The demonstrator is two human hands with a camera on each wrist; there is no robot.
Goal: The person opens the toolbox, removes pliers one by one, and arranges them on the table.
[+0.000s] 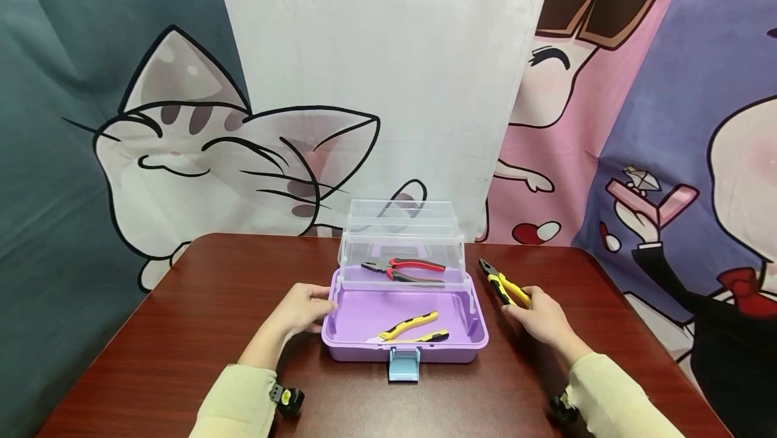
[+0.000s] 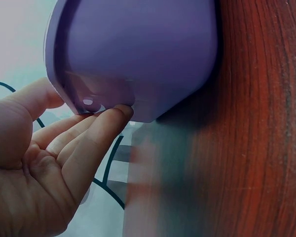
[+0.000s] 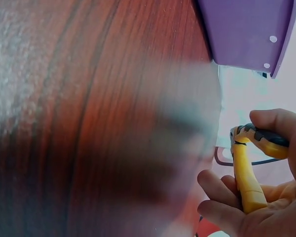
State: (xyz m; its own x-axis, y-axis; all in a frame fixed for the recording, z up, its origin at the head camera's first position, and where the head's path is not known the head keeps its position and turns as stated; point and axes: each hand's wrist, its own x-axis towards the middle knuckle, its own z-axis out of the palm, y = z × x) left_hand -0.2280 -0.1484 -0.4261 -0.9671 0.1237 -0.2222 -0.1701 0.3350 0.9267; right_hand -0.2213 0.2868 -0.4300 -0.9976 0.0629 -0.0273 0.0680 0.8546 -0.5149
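Observation:
A purple toolbox (image 1: 400, 353) with its clear lid (image 1: 400, 219) raised stands in the middle of the table. My left hand (image 1: 306, 310) grips its left side wall, thumb over the rim and fingers against the outer face, as the left wrist view shows. To the right of the box, my right hand (image 1: 540, 316) holds yellow-and-black pliers (image 1: 502, 284) by the handles, jaws pointing away to the back left. Inside the box bottom lie yellow-handled pliers (image 1: 413, 324). Red-and-black-handled pliers (image 1: 403, 269) show at the back, behind the clear upper tray.
The brown wooden table (image 1: 200, 330) runs out to both sides of the box. A light blue latch (image 1: 403, 365) hangs down at the box front. Behind the table hangs a cloth backdrop (image 1: 388, 73) with cartoon figures.

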